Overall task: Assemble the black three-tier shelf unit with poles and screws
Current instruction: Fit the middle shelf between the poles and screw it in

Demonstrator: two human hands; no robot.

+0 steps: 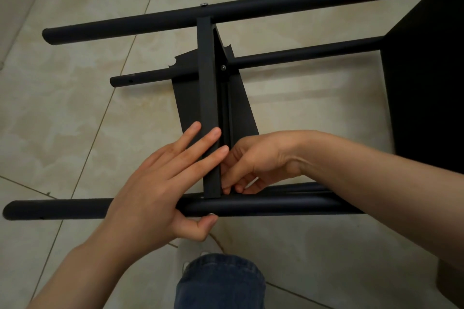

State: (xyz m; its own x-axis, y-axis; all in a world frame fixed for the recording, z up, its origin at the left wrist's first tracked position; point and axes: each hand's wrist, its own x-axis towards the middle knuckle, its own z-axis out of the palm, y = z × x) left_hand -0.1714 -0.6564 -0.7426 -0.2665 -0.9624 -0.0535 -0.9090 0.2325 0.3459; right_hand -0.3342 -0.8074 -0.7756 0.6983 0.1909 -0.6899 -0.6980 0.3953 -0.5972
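The black shelf unit lies on its side on the floor. Its middle shelf (207, 83) stands edge-on between the far pole (276, 5) and the near pole (276, 206). My left hand (155, 195) lies over the near pole with straight fingers on the shelf edge. Its thumb hooks under the pole and touches a silver screw head (213, 214). My right hand (256, 160) reaches inside the shelf corner by the near pole, its fingers curled and pinching a small pale piece (251, 183) that is mostly hidden. Another screw (204, 4) sits in the far pole.
A second shelf (426, 83) closes the unit at the right. A lower back pole (301, 54) joins the middle shelf at a screw (223, 67). My knee in jeans (221, 281) and a white shoe (190, 248) are just below the near pole. Beige floor tiles (75, 108) lie all around.
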